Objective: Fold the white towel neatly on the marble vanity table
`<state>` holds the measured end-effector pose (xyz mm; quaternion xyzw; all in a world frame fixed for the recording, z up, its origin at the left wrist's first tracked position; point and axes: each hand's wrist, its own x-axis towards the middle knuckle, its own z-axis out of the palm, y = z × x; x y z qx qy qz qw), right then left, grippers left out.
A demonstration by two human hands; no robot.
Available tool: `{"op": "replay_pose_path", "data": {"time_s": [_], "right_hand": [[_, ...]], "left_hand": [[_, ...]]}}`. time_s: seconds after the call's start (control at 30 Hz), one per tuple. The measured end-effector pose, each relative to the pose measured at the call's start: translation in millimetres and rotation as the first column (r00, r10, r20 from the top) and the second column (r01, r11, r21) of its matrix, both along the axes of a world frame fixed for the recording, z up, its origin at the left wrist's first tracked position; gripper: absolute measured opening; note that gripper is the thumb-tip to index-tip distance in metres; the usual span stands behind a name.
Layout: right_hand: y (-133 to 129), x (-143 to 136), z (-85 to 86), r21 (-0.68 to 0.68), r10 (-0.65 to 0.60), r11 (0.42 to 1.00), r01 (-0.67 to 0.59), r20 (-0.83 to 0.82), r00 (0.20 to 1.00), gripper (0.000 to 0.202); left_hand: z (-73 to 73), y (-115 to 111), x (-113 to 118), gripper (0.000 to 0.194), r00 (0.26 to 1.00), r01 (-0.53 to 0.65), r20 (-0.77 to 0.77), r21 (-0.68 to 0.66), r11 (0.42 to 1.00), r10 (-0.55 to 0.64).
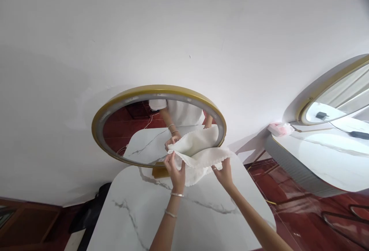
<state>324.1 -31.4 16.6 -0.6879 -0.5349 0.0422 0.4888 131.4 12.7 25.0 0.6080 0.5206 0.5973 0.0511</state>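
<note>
A white cloth point(206, 158) with a scalloped edge hangs between my two hands, spread out in front of the mirror. Its left corner is pinched in my left hand point(176, 172), which has two bracelets on the wrist. My right hand point(223, 174) grips the cloth's lower edge on the right. Just behind the cloth stands the round gold-framed mirror point(138, 133), and the cloth hides its lower right rim. Reflected in the glass are the cloth, the arms and a white top. Below lies the white marble-patterned table point(207, 220), carrying the mirror's gold base point(160, 172).
To the right is a second marble-topped table point(319, 158) with another gold-framed mirror point(305, 108), a pink-and-white packet point(280, 128) and a dark object with a cable. A white wall point(173, 32) rises behind. A black item point(92, 208) stands left of the table, above red floor.
</note>
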Motion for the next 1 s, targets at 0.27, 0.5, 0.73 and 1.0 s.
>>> {"op": "replay_pose_path", "data": {"time_s": [0.27, 0.5, 0.73, 1.0], "right_hand": [[-11, 13, 18.5, 0.118, -0.043, 0.990, 0.078, -0.276, 0.960, 0.034], [-78, 67, 13.4, -0.158, 0.243, 0.943, -0.291, -0.268, 0.932, 0.043], [-178, 100, 58.8, -0.153, 0.322, 0.895, -0.420, -0.431, 0.843, 0.024], [-179, 103, 96.1, -0.060, 0.064, 0.984, -0.170, -0.765, 0.640, 0.029]], "left_hand": [[1.7, -13, -1, 0.055, 0.979, 0.057, 0.204, -0.147, 0.988, -0.026], [10.4, -72, -37, 0.023, 0.947, 0.310, 0.192, -0.337, 0.889, -0.258], [76.2, -154, -83, 0.032, 0.861, 0.495, 0.234, -0.588, 0.640, -0.452], [112.3, -119, -49, 0.037, 0.837, 0.525, 0.326, -0.702, 0.481, -0.439]]}}
